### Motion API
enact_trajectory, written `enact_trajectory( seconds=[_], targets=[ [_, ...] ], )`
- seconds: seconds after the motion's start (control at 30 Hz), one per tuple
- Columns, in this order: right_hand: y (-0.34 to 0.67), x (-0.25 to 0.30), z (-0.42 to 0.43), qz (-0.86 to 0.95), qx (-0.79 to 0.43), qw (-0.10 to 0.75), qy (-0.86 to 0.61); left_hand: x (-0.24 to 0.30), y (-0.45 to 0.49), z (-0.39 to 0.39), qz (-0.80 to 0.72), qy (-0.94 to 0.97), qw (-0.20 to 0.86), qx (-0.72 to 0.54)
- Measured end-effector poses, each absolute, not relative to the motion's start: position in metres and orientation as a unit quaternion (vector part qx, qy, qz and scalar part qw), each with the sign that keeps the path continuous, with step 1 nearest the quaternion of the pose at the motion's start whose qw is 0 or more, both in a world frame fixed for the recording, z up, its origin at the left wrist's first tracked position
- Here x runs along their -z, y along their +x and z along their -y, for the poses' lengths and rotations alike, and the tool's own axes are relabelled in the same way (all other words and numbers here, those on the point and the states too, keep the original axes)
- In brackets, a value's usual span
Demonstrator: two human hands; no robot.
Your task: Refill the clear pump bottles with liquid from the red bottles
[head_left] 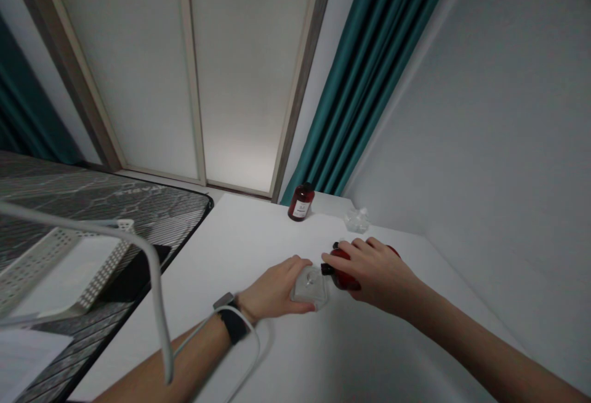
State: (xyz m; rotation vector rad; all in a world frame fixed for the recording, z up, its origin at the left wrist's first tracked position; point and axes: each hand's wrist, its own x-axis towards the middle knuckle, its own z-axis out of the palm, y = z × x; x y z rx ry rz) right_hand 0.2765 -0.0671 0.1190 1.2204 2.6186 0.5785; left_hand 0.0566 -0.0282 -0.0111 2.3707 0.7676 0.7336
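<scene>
My left hand [279, 289] is closed around the side of a small clear square container [309, 286], its thumb along the near edge. In my right hand [373, 271] is a dark red bottle [344, 275], tilted on its side. Its black neck end [327, 269] points left at the clear container's top right edge; whether the two touch, I cannot tell. Just above the held bottle shows a small black piece [336, 245], partly hidden by my fingers. Farther back stands another dark red bottle [301, 202] with a black cap and white label.
A crumpled clear plastic bag [357, 219] lies at the back of the white table [258, 237], near the wall. To the left, a white perforated basket [69, 267] sits on a dark patterned surface. A white cable [154, 280] crosses in front.
</scene>
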Motion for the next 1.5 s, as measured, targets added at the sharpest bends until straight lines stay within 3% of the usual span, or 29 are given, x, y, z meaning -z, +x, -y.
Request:
enact_trajectory(
  seconds=[1.5],
  targets=[
    [0.2743,-0.1194,0.0678,-0.887,-0.216,0.087,0.398,0.0114,0.0555,0.0274,-0.27,0.891,0.259,-0.257]
  ],
)
